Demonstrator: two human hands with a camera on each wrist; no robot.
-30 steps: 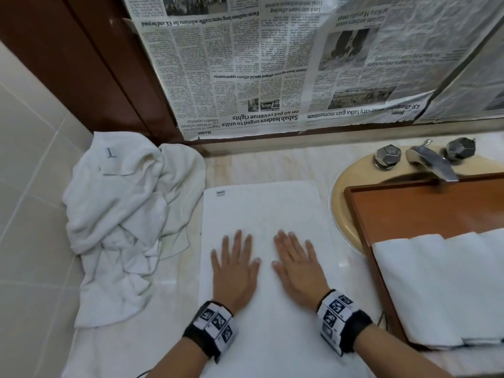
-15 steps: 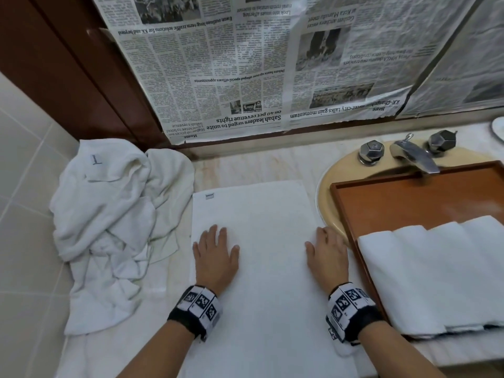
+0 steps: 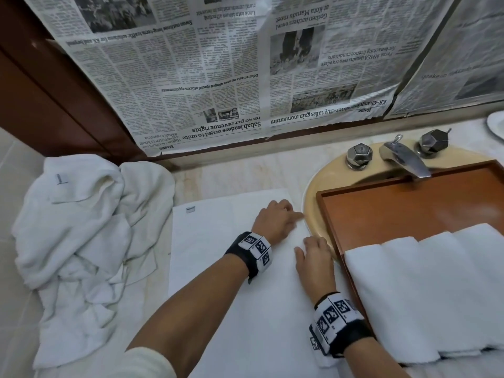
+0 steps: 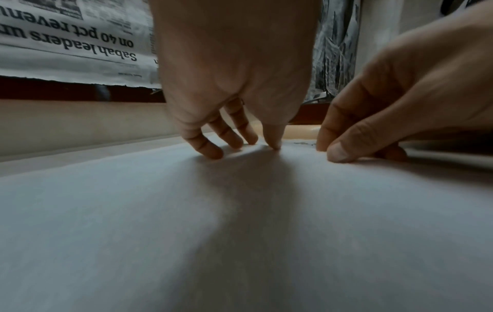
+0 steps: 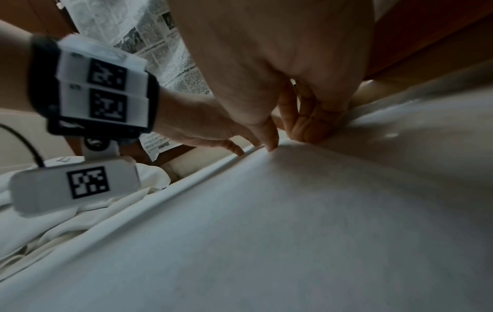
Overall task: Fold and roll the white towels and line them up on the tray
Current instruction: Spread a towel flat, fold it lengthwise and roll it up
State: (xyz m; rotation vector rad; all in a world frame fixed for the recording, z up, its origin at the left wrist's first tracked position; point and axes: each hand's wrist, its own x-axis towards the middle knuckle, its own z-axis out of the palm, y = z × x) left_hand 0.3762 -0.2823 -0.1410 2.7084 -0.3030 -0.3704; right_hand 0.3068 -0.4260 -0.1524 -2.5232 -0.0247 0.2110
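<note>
Marble worktop (image 3: pixel 240 173) being covered by flat white towel (image 3: pixel 218 268). Towel's right edge being pinched by right hand (image 3: pixel 313 257), and touched by left hand (image 3: pixel 275 219) with fingertips (image 4: pixel 213 152) curled down. Rolled towels (image 3: pixel 436 282) lying on wooden tray (image 3: pixel 381 205) over sink.

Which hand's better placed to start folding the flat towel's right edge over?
Right, likely: right hand already pinches the flat white towel at its right edge; left hand only rests fingertips there.
</note>
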